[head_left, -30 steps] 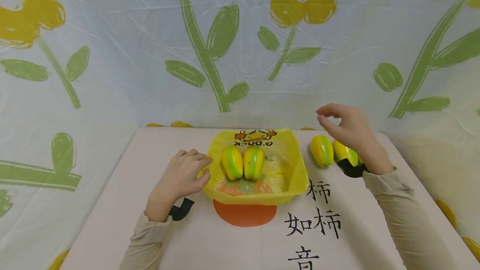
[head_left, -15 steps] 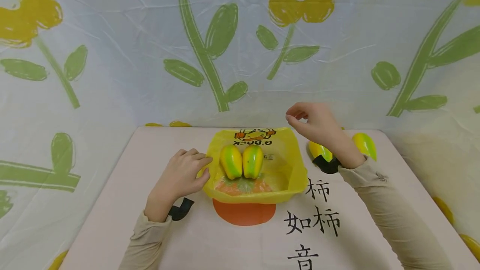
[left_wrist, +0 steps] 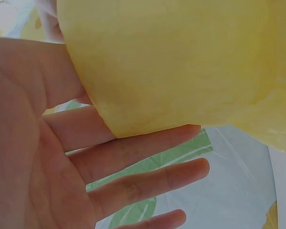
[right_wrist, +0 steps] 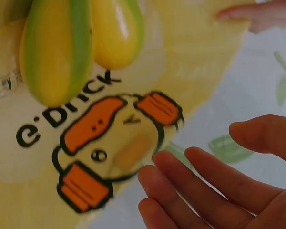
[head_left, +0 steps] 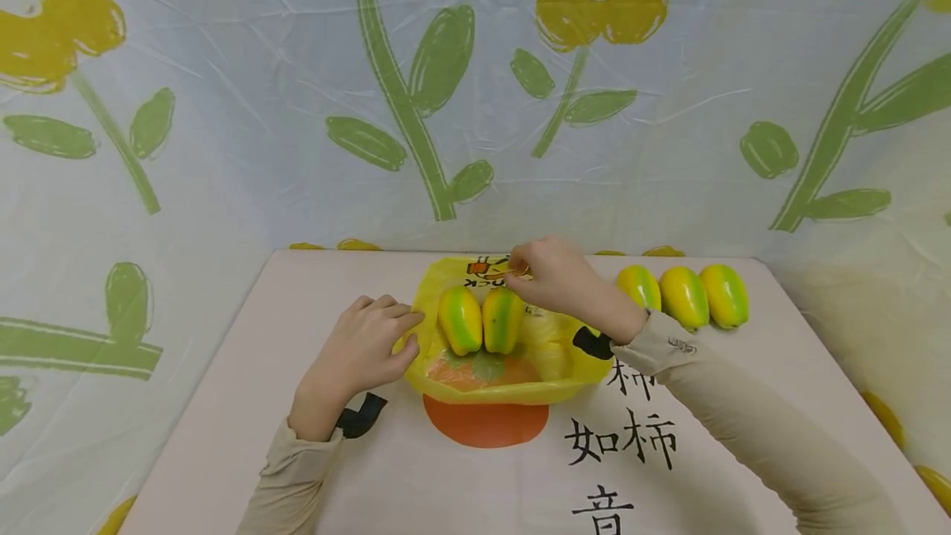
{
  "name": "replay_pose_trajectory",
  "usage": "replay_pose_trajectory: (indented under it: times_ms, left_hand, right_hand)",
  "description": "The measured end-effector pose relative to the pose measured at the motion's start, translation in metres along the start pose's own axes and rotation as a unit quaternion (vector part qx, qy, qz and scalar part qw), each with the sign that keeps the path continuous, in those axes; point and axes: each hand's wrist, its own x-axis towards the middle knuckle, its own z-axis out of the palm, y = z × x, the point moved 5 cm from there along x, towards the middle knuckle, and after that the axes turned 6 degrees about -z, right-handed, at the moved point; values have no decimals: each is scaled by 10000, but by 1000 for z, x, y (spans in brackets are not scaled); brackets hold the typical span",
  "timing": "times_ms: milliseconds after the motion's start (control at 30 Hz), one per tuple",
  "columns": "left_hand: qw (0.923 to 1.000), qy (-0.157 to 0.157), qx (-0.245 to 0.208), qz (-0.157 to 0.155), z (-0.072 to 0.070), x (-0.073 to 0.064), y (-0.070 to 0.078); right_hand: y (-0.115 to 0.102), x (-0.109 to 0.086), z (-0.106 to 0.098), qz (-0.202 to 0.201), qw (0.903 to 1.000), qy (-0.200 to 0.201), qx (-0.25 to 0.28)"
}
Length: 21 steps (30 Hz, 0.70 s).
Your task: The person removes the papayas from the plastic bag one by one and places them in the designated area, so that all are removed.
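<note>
A yellow plastic bag [head_left: 546, 390] with a printed duck face lies spread on the table, its edges raised. Two yellow fruits with green stripes, a left one [head_left: 460, 320] and a right one [head_left: 501, 319], sit side by side inside it. At the bag's left edge is my left hand [head_left: 364, 345]; its fingers [left_wrist: 143, 187] are straight, and the bag's edge crosses over the index finger. My right hand [head_left: 557, 277] hovers over the bag's back right part, near the fruits. Its fingers are loosely bent, with the thumb apart and nothing between them.
Three more striped yellow fruits stand in a row right of the bag: one [head_left: 639, 286] partly behind the right wrist, a middle one [head_left: 684, 297] and an outer one [head_left: 724, 295]. A flowered cloth [head_left: 245, 188] hangs behind the pale table [head_left: 475, 494], which bears black printed characters.
My right hand has moved left and down from above the row of fruits to over the bag, uncovering that row. The left hand has stayed at the bag's edge.
</note>
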Motion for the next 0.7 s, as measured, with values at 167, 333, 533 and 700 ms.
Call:
replay_pose_trajectory:
  times_ms: [167,333,533,700]
  left_hand:
    - [10000,-27,-7,3,0,0,1]
    - [10000,-42,18,22,0,1,2]
    - [10000,-31,-12,-4,0,1,1]
    - [10000,-44,-51,-26,1,-1,1]
  right_hand:
    - [-5,5,22,260,9977,-606,-172]
    - [-3,8,45,680,9886,-1241,-511]
    - [-2,5,68,1058,9730,-1986,-511]
    - [1,0,78,1246,9667,-2200,-400]
